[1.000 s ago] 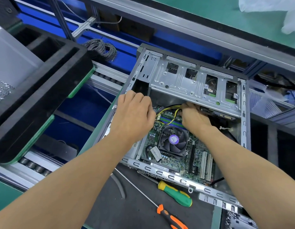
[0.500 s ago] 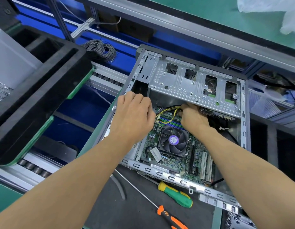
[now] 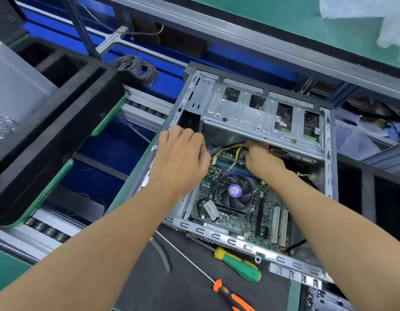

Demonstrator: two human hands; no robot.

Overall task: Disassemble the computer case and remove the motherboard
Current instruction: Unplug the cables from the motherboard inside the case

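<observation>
Both hands inside open computer case — right hand fingers pinch yellow cables above motherboard; left hand curled, grip can't tell.

Electronics assembly-line workstation.
Roller conveyor, green-matted table, foam-lined tote, screwdrivers beside an opened computer case.

The computer case lies open on the counter, with the motherboard inside it. The CPU fan sits on the motherboard. Both hands reach into the case behind the fan: the left hand at the case's left wall, the right hand among the cables, beneath the drive bay. Two screwdrivers lie on the counter before the case.
</observation>
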